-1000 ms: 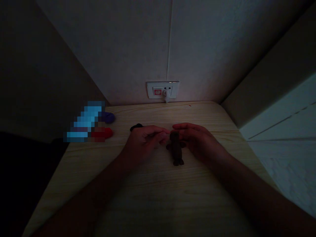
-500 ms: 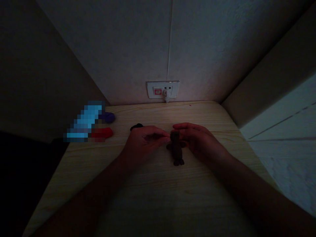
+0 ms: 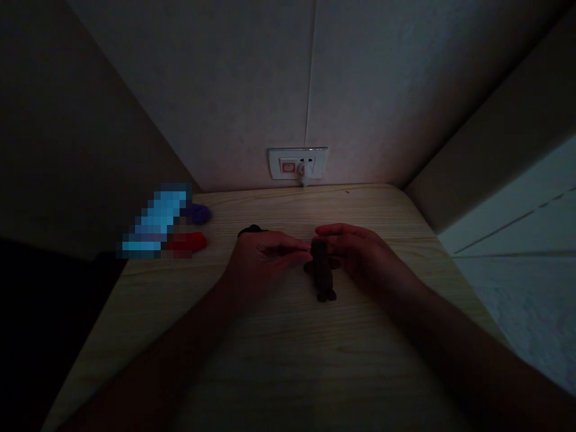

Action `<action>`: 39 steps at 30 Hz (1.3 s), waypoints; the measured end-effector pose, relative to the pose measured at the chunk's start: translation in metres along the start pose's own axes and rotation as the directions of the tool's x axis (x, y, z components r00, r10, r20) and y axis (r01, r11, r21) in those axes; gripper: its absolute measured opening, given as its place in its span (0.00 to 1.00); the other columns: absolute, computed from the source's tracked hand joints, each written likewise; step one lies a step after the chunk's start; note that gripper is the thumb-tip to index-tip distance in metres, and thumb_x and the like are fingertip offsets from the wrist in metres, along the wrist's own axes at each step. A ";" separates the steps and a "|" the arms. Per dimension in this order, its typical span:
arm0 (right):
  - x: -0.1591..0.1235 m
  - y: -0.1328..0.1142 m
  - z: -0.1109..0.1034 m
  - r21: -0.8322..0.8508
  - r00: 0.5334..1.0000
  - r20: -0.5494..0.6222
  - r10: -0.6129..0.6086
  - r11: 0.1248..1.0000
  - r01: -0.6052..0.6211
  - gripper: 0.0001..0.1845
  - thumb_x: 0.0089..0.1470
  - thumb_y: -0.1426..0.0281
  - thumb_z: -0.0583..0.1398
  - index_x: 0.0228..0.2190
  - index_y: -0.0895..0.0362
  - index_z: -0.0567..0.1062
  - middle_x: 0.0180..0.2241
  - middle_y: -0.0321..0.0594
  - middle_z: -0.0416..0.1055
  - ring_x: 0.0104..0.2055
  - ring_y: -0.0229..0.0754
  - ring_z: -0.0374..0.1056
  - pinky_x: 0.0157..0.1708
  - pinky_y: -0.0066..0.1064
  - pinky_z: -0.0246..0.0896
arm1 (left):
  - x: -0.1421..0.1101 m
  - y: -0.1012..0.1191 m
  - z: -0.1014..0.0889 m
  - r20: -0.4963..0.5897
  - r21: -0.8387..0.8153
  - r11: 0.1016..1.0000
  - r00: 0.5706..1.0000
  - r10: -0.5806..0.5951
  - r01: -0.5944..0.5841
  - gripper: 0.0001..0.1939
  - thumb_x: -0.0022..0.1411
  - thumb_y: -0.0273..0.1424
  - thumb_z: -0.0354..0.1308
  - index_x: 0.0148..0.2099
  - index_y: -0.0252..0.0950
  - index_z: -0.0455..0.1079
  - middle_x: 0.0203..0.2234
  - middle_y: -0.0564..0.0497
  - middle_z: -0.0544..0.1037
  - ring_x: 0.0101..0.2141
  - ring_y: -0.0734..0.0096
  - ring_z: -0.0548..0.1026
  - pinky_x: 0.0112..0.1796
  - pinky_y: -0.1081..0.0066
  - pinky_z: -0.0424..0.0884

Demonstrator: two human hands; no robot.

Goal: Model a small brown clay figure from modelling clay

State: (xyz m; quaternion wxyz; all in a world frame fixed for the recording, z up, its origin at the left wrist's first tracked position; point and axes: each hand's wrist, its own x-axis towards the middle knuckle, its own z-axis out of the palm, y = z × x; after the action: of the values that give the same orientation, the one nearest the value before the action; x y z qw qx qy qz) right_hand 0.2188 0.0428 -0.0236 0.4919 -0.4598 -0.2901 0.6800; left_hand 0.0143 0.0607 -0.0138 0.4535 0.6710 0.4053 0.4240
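Note:
A small dark brown figure (image 3: 323,276), shaped like a little body with arms and feet, lies on the light wooden table (image 3: 288,354) in dim light. My right hand (image 3: 360,255) curls its fingers round the figure's upper end. My left hand (image 3: 263,258) reaches in from the left, fingertips pinched together against the figure's top. What the left fingertips hold, if anything, is too dark to make out.
A small black lump (image 3: 251,230) lies just behind my left hand. A red piece (image 3: 191,242) and a purple piece (image 3: 198,212) lie at the table's left edge beside a blurred blue patch. A wall socket (image 3: 297,163) with a plug sits above the far edge.
My left fingertips have closed in a little toward the figure's top. Both hands and the figure otherwise stay where they were.

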 end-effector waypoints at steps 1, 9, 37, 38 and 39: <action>0.000 0.000 0.000 0.001 1.000 0.000 0.001 1.000 -0.001 0.14 0.41 0.70 0.72 0.35 0.58 0.85 0.33 0.41 0.83 0.34 0.43 0.75 0.36 0.34 0.66 | 0.000 0.000 0.000 0.000 0.015 1.000 1.000 0.009 -0.009 0.10 0.52 0.20 0.73 0.34 0.40 0.85 0.28 0.55 0.88 0.29 0.73 0.85 0.33 0.78 0.79; -0.001 -0.001 0.000 -0.013 1.000 0.003 -0.001 1.000 0.001 0.13 0.43 0.71 0.71 0.35 0.57 0.85 0.33 0.42 0.82 0.35 0.43 0.74 0.36 0.35 0.64 | 0.001 -0.002 -0.001 0.031 0.085 0.996 0.999 0.012 -0.015 0.08 0.56 0.22 0.71 0.36 0.41 0.85 0.31 0.52 0.88 0.32 0.67 0.86 0.37 0.70 0.82; 0.000 0.001 0.000 -0.027 1.000 0.006 -0.003 1.000 0.003 0.12 0.42 0.70 0.70 0.34 0.56 0.84 0.33 0.41 0.82 0.35 0.44 0.74 0.37 0.37 0.64 | 0.001 -0.005 -0.003 0.028 0.160 0.983 0.996 0.088 -0.091 0.06 0.65 0.28 0.65 0.38 0.40 0.85 0.25 0.53 0.84 0.27 0.71 0.80 0.31 0.74 0.76; 0.000 0.001 0.000 -0.025 1.000 0.004 -0.003 1.000 0.003 0.12 0.42 0.70 0.70 0.34 0.56 0.85 0.33 0.41 0.82 0.35 0.44 0.74 0.37 0.36 0.64 | 0.001 -0.006 -0.003 0.026 0.157 0.983 0.996 0.090 -0.093 0.06 0.65 0.28 0.65 0.39 0.40 0.85 0.26 0.53 0.84 0.28 0.71 0.81 0.31 0.74 0.76; 0.000 0.000 0.000 -0.024 1.000 0.001 -0.002 1.000 0.002 0.12 0.42 0.70 0.70 0.34 0.56 0.85 0.33 0.41 0.82 0.34 0.43 0.73 0.37 0.36 0.64 | 0.001 -0.006 -0.002 0.023 0.145 0.985 0.996 0.086 -0.089 0.06 0.64 0.28 0.65 0.40 0.40 0.85 0.28 0.52 0.85 0.29 0.71 0.81 0.32 0.74 0.77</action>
State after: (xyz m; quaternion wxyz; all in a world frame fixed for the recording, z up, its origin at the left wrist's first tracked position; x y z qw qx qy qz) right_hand 0.2183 0.0427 -0.0239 0.4868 -0.4651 -0.2990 0.6762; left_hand 0.0114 0.0635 -0.0186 0.3876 0.7230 0.4016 0.4072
